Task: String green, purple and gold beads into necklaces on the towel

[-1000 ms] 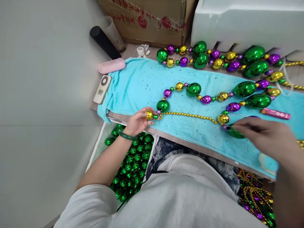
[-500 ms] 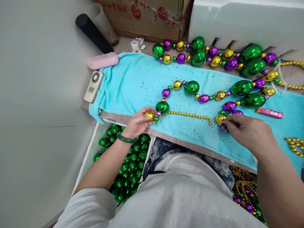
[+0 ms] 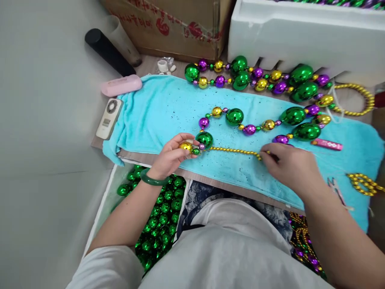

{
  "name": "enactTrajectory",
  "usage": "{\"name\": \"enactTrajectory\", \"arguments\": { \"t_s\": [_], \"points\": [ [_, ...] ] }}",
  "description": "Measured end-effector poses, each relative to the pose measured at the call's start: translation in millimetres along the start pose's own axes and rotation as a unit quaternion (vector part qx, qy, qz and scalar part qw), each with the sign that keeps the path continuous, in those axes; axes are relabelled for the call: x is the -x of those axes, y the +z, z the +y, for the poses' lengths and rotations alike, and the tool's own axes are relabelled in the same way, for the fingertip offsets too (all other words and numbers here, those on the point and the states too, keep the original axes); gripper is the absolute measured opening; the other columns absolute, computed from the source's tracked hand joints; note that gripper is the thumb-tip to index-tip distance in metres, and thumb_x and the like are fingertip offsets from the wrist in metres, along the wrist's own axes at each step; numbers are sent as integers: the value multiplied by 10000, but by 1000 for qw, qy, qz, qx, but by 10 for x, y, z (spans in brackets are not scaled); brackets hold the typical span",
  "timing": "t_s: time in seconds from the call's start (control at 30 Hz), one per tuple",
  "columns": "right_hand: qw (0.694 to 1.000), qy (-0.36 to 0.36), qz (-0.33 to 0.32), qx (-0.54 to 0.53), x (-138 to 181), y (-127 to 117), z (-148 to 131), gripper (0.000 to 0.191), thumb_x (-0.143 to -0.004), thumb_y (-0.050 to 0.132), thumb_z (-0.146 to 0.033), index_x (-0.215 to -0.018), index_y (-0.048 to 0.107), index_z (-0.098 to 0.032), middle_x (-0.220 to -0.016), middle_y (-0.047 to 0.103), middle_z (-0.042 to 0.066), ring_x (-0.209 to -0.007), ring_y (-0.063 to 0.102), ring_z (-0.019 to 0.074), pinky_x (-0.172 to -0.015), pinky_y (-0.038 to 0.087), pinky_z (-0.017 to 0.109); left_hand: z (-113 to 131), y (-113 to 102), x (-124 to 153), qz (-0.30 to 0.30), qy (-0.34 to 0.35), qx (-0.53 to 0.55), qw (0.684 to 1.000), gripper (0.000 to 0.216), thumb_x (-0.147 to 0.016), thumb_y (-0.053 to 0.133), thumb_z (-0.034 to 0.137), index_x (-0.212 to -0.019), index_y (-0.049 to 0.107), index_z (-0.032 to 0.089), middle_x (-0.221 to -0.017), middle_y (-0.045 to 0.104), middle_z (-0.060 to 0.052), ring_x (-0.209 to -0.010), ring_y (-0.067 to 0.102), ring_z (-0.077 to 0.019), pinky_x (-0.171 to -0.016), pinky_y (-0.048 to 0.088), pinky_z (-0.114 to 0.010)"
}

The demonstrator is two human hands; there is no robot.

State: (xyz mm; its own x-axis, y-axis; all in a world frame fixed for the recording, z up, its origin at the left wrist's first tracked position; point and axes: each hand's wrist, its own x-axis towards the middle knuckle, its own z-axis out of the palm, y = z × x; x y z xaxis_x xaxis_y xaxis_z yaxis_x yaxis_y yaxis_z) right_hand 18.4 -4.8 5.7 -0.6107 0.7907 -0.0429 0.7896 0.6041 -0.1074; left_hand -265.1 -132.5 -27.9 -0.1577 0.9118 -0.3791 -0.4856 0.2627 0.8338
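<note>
A strand of big green, purple and gold beads [image 3: 234, 117] curves over a turquoise towel [image 3: 156, 108] on the table. My left hand [image 3: 171, 156], with a green bangle at the wrist, is closed in a pinch on the gold bead [image 3: 185, 146] at the strand's near end. A row of small gold beads [image 3: 234, 151] runs from there to the right. My right hand [image 3: 285, 164] is closed in a pinch at the right end of that row; what lies between its fingertips is hidden.
A second bead strand [image 3: 255, 78] lies behind the towel, below a white foam box [image 3: 300, 36] and a cardboard box [image 3: 168, 20]. A pink case [image 3: 122, 85], a white remote [image 3: 108, 118] and a black tube [image 3: 105, 52] sit left. Trays of green beads [image 3: 159, 212] are below the table.
My right hand has slid left along the towel, from the gold and purple beads to the end of the small gold bead row. The left hand kept its pinch.
</note>
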Motion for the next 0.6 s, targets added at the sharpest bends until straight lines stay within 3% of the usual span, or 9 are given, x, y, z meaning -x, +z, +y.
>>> {"name": "enactTrajectory", "arguments": {
  "t_s": [0.13,0.23,0.4,0.6],
  "points": [
    [986,-64,26,-154,-125,90,-172,236,-894,507,-248,-938,737,-214,-855,748,42,-702,642,154,-586,383,249,-179,302,-242,-68,-55,52,995,375,-679,689,124,-1043,623,179,-1030,709,-52,-903,677,-165,-768,574,-274],
    [968,-114,42,-219,-204,182,-275,264,-951,483,-285,-1001,738,-233,-917,755,30,-765,660,132,-639,408,233,-279,448,-346,-81,-85,69,991,360,-696,673,117,-1048,621,170,-1044,710,-63,-916,680,-172,-794,564,-286],
    [975,-157,23,-156,-268,250,-373,330,-985,442,-339,-941,750,-230,-797,732,20,-670,607,118,-563,303,241,-279,495,-371,-74,-104,79,989,346,-696,682,128,-1036,632,166,-1018,715,-58,-842,687,-160,-758,566,-278],
    [979,-190,-30,-67,-292,283,-421,302,-963,423,-232,-927,722,-211,-757,702,29,-633,547,127,-536,169,291,-224,394,-314,-67,-110,25,991,361,-686,706,124,-1037,635,168,-1017,720,-58,-850,675,-149,-693,564,-238]
  ]
}}
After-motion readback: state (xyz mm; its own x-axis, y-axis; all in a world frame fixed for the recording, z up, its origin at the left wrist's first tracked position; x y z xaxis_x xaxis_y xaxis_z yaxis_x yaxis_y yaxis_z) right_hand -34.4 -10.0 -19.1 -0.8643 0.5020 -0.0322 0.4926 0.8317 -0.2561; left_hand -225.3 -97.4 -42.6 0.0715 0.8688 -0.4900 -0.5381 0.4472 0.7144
